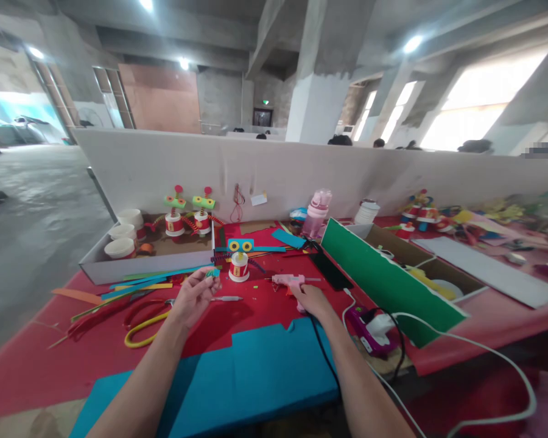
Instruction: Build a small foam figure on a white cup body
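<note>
My left hand [195, 297] pinches a small blue-green paper piece [213, 273] between thumb and fingertips, raised over the red table. My right hand [311, 298] is closed on the pink hot glue gun [288, 280], whose nozzle points left. Between the hands stands a red-and-white paper cup figure [239, 267] with dark coiled paper arms. A blue strip with two yellow-ringed eyes [240, 246] shows just above it; whether they are joined I cannot tell. Near my left hand lie a white pen [228, 298] and scissors with a yellow and a red handle [139, 339].
A white box [146, 269] at left holds paper cups and two finished-looking cup figures [174, 224]. Colored paper strips [137, 287] lie before it. Blue foam sheet [256, 365] covers the front edge. A green-sided box [383, 280], purple power strip [369, 334], cables and pink bottle [318, 213] stand right.
</note>
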Motion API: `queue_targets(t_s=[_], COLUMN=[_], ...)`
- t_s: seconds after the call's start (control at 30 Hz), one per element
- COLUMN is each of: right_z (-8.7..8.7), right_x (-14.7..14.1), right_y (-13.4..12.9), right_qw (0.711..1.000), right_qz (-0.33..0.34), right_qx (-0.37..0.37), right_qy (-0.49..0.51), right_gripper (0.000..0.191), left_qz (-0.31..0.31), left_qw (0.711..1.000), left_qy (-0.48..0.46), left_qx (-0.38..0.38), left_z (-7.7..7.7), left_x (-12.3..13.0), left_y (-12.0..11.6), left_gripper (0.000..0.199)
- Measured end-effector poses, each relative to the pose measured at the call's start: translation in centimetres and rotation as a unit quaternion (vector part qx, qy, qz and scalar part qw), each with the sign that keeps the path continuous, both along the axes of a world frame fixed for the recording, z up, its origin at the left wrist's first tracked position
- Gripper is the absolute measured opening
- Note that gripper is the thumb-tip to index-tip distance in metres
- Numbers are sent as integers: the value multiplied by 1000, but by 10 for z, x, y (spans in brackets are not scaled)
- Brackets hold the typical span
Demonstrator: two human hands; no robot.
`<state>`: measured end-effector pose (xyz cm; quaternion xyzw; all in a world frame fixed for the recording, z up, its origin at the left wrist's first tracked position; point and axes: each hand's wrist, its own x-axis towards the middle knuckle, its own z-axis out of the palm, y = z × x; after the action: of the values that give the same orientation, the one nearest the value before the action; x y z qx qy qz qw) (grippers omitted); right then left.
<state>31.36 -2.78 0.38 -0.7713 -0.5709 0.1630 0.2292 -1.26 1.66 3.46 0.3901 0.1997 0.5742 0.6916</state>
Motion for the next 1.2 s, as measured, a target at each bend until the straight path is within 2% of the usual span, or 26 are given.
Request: queue_targets(t_s=[0.1, 0.17, 0.23, 0.3, 0.37, 0.43, 0.5, 0.63, 0.73, 0.8, 0.93, 1.2], right_z=[17, 30, 44, 58, 69, 76, 80, 80, 77, 73, 66, 74], right_x=[-1, -10, -28, -51, -73, -89, -100, -107, -107, -107, -108, -112], right_y=[-2, 2, 15, 34, 56, 76, 90, 100, 101, 101, 102, 98], right_qw=[997, 996, 975, 919, 858, 839, 843, 857, 866, 868, 863, 847], right_qz=[-42, -73, -47, 4, 42, 33, 20, 3, 11, 25, 49, 75], right_qx=[-19, 57, 171, 174, 156, 169, 171, 178, 172, 168, 172, 150], right_qy=[-54, -12, 137, 354, 487, 516, 510, 483, 469, 467, 472, 505], right_gripper=[33, 31, 34, 39, 38, 34, 30, 28, 31, 38, 50, 47], left_qz=[2, -2, 4, 10, 2, 7, 7, -19, -17, -18, -41, -26], left_qw=[999, 994, 983, 970, 950, 922, 881, 775, 700, 664, 610, 535], left_qy=[50, 110, 177, 233, 296, 366, 448, 591, 644, 668, 708, 771], left_qx=[6, 17, 39, 67, 97, 123, 152, 221, 308, 336, 354, 343], left_z=[23, 45, 70, 94, 115, 132, 144, 157, 160, 161, 164, 163], left_x=[-17, -28, -33, -30, -22, -11, 1, 22, 36, 44, 57, 78], left_y=[0, 5, 16, 31, 48, 64, 77, 97, 110, 117, 121, 109], left_gripper=[27, 28, 30, 29, 29, 30, 29, 22, 17, 17, 18, 19])
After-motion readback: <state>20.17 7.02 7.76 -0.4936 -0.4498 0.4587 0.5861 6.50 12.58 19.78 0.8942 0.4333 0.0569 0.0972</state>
